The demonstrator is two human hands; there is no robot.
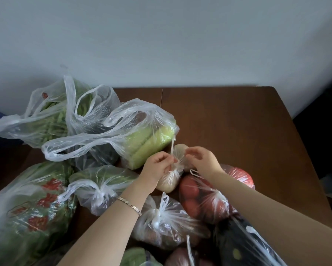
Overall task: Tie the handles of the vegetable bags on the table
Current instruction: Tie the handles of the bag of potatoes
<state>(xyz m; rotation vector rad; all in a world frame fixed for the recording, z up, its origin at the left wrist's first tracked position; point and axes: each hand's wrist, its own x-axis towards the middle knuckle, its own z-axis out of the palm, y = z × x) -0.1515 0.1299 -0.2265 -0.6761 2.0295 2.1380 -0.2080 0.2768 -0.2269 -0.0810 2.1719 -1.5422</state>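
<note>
A small clear bag of pale round vegetables (169, 181) lies mid-table. My left hand (157, 167) pinches one twisted handle strand that sticks upward; my right hand (201, 159) pinches the other handle just right of it. The two hands sit close together over the bag's gathered neck. A tomato bag (203, 198) with a knotted top lies right of it. A knotted bag of greens (103, 187) and another knotted bag (161, 219) lie nearer me. A bag of light green vegetables (147, 139) behind has loose, untied handles.
A brown wooden table (238, 131) stands against a pale wall, with bare surface at the back right. Bags of green beans (51, 120) with loose handles sit back left. A large printed bag of greens (26, 214) lies left. A dark vegetable bag (242, 244) lies front right.
</note>
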